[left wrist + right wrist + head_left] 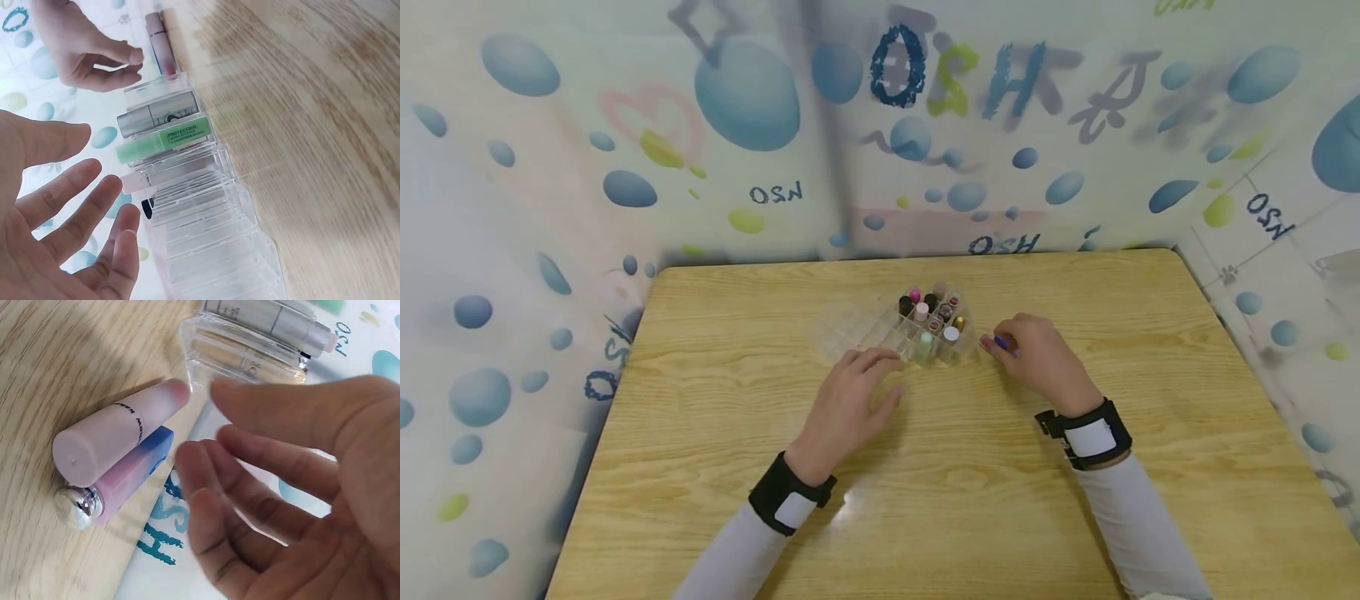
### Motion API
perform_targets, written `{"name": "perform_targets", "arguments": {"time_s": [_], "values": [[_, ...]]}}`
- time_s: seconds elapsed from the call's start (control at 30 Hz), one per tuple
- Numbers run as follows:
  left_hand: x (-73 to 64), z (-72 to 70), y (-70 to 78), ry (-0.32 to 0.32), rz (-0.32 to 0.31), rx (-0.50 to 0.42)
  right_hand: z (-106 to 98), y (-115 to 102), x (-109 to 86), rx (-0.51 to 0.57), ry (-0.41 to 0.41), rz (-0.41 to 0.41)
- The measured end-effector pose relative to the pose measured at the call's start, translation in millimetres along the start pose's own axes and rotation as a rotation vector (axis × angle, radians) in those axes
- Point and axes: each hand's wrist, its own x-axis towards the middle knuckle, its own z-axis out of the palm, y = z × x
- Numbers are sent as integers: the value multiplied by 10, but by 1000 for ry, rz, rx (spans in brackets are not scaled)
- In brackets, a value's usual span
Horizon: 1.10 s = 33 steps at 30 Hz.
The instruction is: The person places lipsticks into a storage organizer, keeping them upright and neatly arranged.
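A clear heart-shaped organizer (857, 327) stands on the table, its right part filled with lipsticks and similar small tubes. My left hand (846, 404) hovers at its front edge, fingers spread and holding nothing. To the right of the organizer is my right hand (1045, 358), fingers loosely bent, with a gap between thumb and fingertips. By those fingertips lie a pale pink lipstick (122, 431) and a pink-and-blue tube (134, 475) with a round silver end, side by side. A green tube (169, 139) marked PROTECTION and a silver tube (156, 114) stand in front compartments.
The wooden table (940, 500) reaches back to a wall covering (910, 183) printed with blue drops and letters. More capped tubes, black, pink, white and gold, sit in the organizer's right compartments. Both wrists wear black straps.
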Motion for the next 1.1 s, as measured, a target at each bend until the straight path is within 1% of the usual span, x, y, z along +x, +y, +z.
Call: {"name": "perform_targets", "arguments": {"time_s": [0.07,0.13,0.3,0.47,0.6,0.7,0.9,1.1], "values": [[-2,12,5,-10,0,1,23,9,-3,-35,-32,17],[-5,17,9,-15,2,7,44,18,-8,-47,-52,31],[-7,21,12,-18,7,5,86,26,-22,-61,-74,65],[-7,34,14,-17,5,0,120,16,-32,-80,-73,81],[-12,43,21,-23,10,2,131,-5,-42,-95,-58,69],[-16,50,34,-41,8,5,130,-20,-60,-99,-69,62],[-25,77,53,-94,-15,-12,114,-69,-82,-114,-107,76],[-28,120,62,-123,-17,-14,120,-86,-99,-133,-135,73]]}}
